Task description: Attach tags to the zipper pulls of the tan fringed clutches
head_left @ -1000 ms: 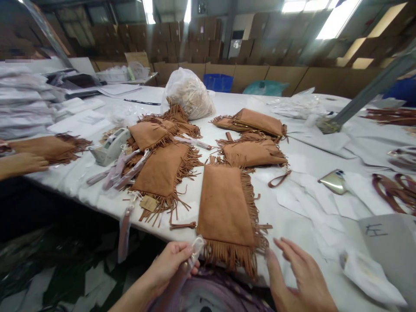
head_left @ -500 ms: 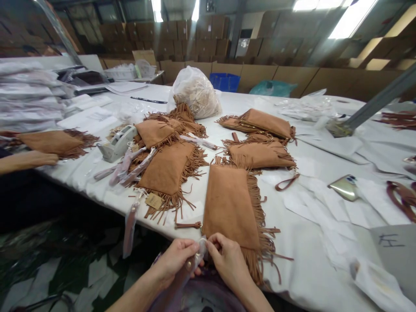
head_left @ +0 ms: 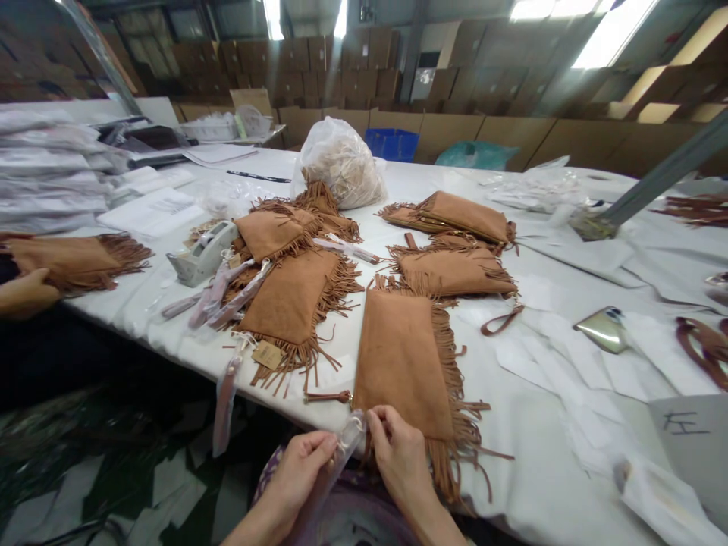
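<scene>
A plastic-wrapped leather strap point(head_left: 346, 446) slants up from my lap to the table edge. My left hand point(head_left: 300, 469) pinches it along its length. The fingertips of my right hand point(head_left: 399, 459) are closed at the strap's upper end, beside the near left corner of a tan fringed suede bag point(head_left: 401, 356). What the right fingers grip is too small to make out. This bag lies flat, its fringe to the right and front. A short brown wrist strap point(head_left: 330, 396) sticks out from the same corner to the left.
More fringed bags point(head_left: 293, 292) lie left, with wrapped straps point(head_left: 227, 402), one hanging over the edge, and a tape dispenser point(head_left: 205, 254). Other bags point(head_left: 458, 269) lie behind right. A co-worker's hand point(head_left: 28, 294) holds a bag at far left. A phone point(head_left: 600, 328) rests right.
My left hand has slid down and left along the wrapped strap, showing more of its upper end. My right hand has barely moved. The co-worker's bag has shifted left.
</scene>
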Demonstrator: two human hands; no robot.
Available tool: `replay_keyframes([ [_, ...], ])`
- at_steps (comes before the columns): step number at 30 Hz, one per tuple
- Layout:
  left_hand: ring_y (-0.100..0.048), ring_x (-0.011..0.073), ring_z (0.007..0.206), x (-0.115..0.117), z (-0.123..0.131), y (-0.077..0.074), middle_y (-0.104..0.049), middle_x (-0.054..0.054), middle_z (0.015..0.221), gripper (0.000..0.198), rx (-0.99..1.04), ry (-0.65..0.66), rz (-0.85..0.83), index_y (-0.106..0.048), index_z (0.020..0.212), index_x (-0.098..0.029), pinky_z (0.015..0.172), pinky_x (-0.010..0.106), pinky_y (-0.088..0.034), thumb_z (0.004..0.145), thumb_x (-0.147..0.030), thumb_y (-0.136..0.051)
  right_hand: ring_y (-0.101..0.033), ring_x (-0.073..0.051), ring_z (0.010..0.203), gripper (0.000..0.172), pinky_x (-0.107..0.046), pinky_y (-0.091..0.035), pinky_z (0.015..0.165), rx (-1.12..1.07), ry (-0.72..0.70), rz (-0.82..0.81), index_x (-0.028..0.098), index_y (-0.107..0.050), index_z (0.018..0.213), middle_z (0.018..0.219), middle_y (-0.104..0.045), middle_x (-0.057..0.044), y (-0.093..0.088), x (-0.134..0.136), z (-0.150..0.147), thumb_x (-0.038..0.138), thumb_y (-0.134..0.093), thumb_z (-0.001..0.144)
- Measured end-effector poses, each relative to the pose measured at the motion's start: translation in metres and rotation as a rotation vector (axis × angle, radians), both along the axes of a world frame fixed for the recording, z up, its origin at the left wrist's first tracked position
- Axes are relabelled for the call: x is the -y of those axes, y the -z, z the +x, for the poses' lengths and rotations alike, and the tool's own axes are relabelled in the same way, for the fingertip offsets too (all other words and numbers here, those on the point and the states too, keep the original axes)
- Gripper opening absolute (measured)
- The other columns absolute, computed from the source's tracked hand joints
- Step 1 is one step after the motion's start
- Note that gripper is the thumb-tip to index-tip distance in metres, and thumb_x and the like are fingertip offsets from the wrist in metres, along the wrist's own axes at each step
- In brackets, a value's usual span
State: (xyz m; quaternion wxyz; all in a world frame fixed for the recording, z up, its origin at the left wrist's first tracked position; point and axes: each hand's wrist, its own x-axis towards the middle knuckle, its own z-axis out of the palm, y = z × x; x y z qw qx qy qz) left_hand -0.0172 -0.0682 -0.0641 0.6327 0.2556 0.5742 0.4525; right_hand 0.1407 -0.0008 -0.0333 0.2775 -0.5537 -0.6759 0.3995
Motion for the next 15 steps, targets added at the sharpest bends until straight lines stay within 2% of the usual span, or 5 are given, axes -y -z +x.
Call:
replay_keyframes([
  [3,-0.05,0.0129,0.063,0.0,-0.001,-0.001,-0.06,0.0,0.064,0.034,-0.001,-0.078,0.049,-0.066,0.069,-0.013,0.062,0.023,-0.036,0.075,-0.046,-0.067,-0.056,-0.015,0.049,0.043,-0.024,-0.037,0.047,-0.106,0.027,-0.179,0.019,-0.06,0.069,0.056,-0.061,-0.003,-0.001,0.02,0.004,0.056,-0.045,0.085],
  [6,-0.046,0.0122,0.059,0.001,-0.005,-0.001,-0.059,-0.001,0.062,0.033,0.023,-0.12,0.018,-0.067,0.069,-0.013,0.058,0.023,-0.033,0.073,-0.046,-0.067,-0.045,-0.01,0.034,0.055,-0.021,-0.026,0.034,-0.216,-0.043,-0.453,0.019,-0.053,0.06,0.046,-0.054,0.001,0.008,0.04,-0.002,0.068,-0.043,0.08],
  [9,-0.042,0.0116,0.053,0.001,-0.007,-0.001,-0.054,-0.002,0.057,0.035,-0.07,-0.12,0.02,-0.065,0.064,-0.014,0.054,0.023,-0.031,0.073,-0.048,-0.065,-0.039,-0.007,0.028,0.058,-0.019,-0.02,0.028,-0.381,-0.085,-0.683,0.018,-0.053,0.068,0.047,-0.054,0.003,0.024,0.047,-0.017,0.075,-0.049,0.071],
  [11,-0.044,0.0134,0.055,0.002,-0.008,-0.002,-0.055,-0.001,0.058,0.037,-0.23,-0.076,0.067,-0.064,0.064,-0.015,0.055,0.024,-0.032,0.077,-0.05,-0.061,-0.033,-0.005,0.026,0.058,-0.018,-0.018,0.027,-0.493,-0.036,-0.759,0.018,-0.052,0.066,0.041,-0.048,0.007,0.032,0.044,-0.027,0.076,-0.055,0.065],
  [15,-0.048,0.0155,0.06,0.007,-0.011,-0.005,-0.056,0.0,0.06,0.039,-0.543,0.012,0.166,-0.058,0.063,-0.019,0.058,0.024,-0.034,0.085,-0.049,-0.05,-0.022,-0.002,0.027,0.057,-0.017,-0.015,0.029,-0.597,0.072,-0.755,0.018,-0.047,0.055,0.032,-0.036,0.01,0.038,0.037,-0.038,0.072,-0.065,0.059],
])
